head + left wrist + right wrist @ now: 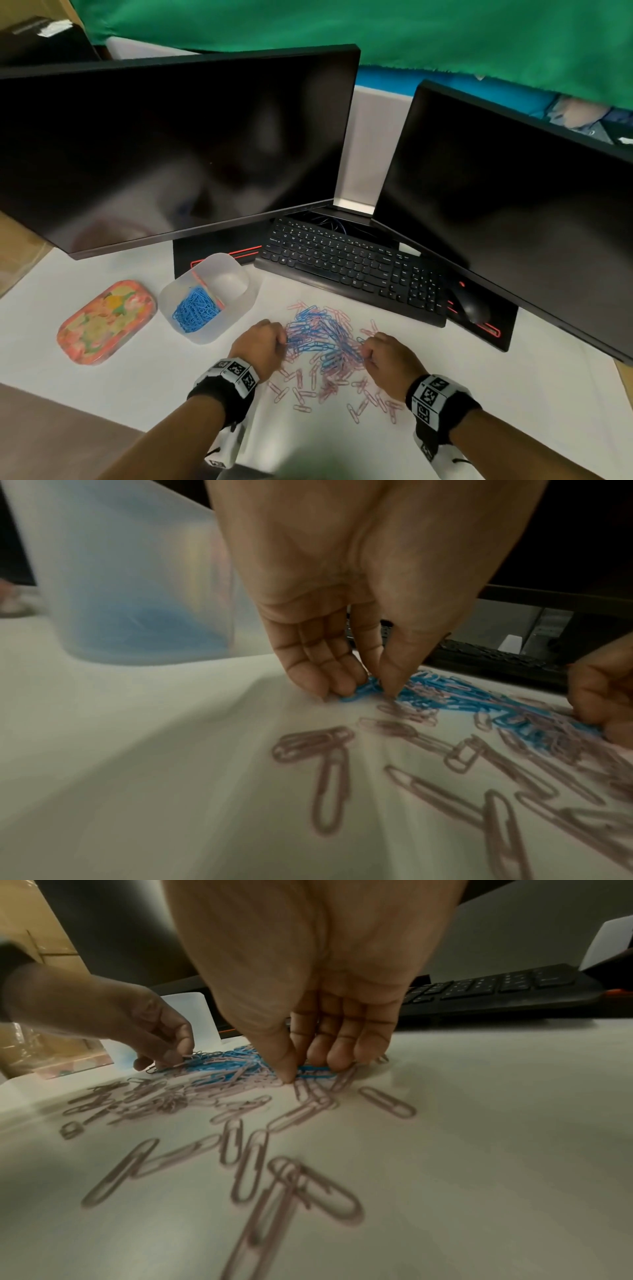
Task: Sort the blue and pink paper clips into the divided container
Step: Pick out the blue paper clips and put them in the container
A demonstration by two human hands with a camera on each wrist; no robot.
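A mixed pile of blue and pink paper clips (325, 337) lies on the white desk, with loose pink clips (301, 394) scattered nearer me. The translucent divided container (209, 296) stands to the left; its near compartment holds blue clips (195, 313), the far one looks bare. My left hand (263, 342) is at the pile's left edge, thumb and fingers pinching blue clips (363, 689). My right hand (387, 356) is at the pile's right edge, thumb and fingers closing on a blue clip (313, 1070).
A floral tin lid (106, 322) lies left of the container. A black keyboard (352, 270) and mouse (474, 305) sit behind the pile, under two dark monitors (171, 150). The desk's front edge is close to my forearms.
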